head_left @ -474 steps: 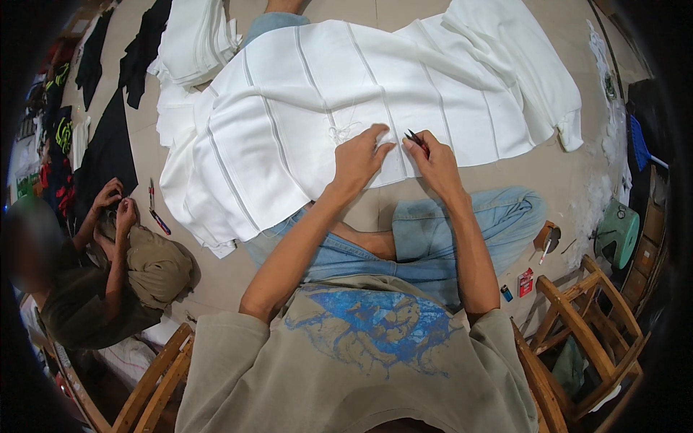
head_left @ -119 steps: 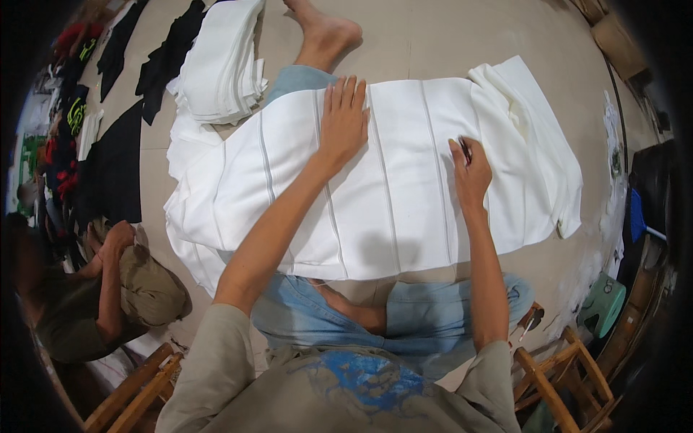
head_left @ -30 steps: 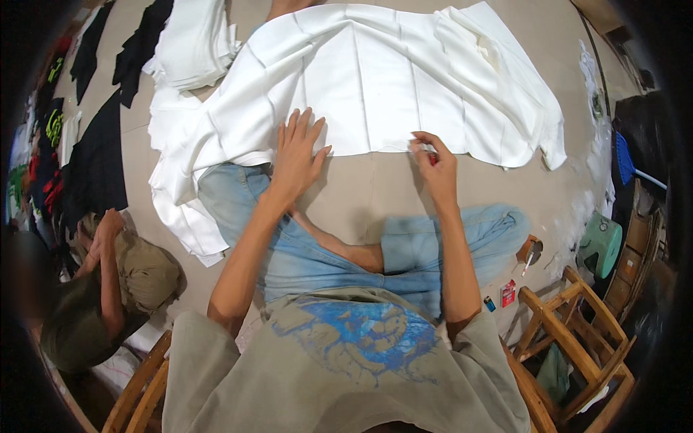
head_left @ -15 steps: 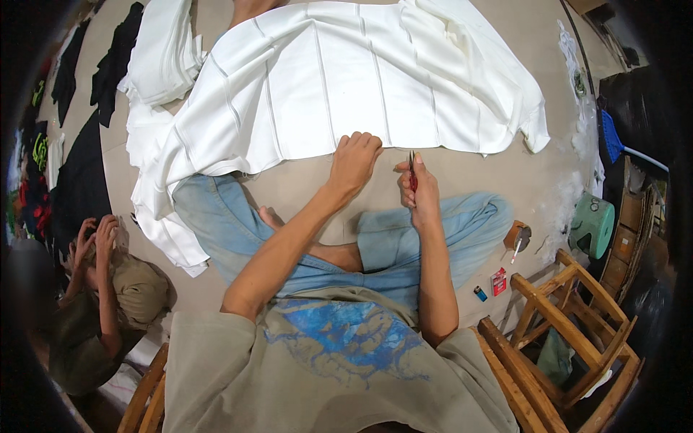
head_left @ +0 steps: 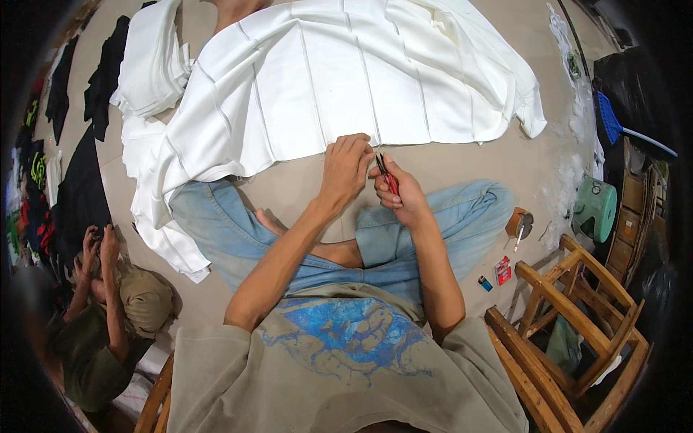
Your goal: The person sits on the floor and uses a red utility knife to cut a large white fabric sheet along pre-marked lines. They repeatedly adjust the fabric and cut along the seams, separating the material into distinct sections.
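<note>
A large white cloth (head_left: 328,94) with several stitched seams lies spread over the floor in front of my crossed legs. My left hand (head_left: 346,167) is closed on the cloth's near edge, pinching it close to a seam end. Small red-handled thread snips (head_left: 388,177) are gripped in my right hand (head_left: 406,196). Their dark blades point up toward my left fingertips, just under the cloth edge. Whether the blades touch a thread is too small to tell.
A stack of folded white cloth (head_left: 153,76) lies at the upper left. Another person (head_left: 108,303) sits at the lower left, hands raised. To the right are a brown cup (head_left: 519,223), a lighter (head_left: 484,283), a red packet (head_left: 503,271), a green stool (head_left: 596,209) and a wooden frame (head_left: 577,317).
My right hand has brought the snips leftward, up against my left fingertips. My left hand stays at the cloth edge, and the view has shifted slightly.
</note>
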`<state>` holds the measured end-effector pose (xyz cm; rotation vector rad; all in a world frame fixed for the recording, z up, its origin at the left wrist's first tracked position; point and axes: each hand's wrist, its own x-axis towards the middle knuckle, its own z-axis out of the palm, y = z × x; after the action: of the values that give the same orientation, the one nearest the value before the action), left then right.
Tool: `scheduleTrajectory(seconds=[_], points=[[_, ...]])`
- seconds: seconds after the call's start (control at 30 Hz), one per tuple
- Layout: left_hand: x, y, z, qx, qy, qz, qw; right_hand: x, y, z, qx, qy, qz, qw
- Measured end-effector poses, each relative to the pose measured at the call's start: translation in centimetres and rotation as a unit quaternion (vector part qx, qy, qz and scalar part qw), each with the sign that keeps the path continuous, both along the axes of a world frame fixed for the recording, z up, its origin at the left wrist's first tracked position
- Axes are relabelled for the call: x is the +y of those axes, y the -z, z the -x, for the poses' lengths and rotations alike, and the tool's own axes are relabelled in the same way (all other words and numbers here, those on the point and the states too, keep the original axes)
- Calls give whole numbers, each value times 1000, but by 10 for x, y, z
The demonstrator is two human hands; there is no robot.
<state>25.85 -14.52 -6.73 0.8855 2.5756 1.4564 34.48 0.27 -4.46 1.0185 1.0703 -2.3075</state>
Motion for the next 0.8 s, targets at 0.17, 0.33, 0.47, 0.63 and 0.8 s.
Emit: scheduleTrajectory(seconds=[0.17,0.33,0.47,0.63,0.8], points=[[-3,-1,-2,-45,6,-3,999,1,6,8,23,19,-2,1000],[-4,-3,0,-59,12,7,998,2,11,15,15,37,-24,999],[-3,-1,-1,-50,10,-2,999,3,16,15,12,51,-12,999],[-5,2,-7,22,12,-5,1000,4,15,6,-5,62,-13,998],[-7,2,-11,-19,30,-15,999,3,9,1,11,73,18,997]])
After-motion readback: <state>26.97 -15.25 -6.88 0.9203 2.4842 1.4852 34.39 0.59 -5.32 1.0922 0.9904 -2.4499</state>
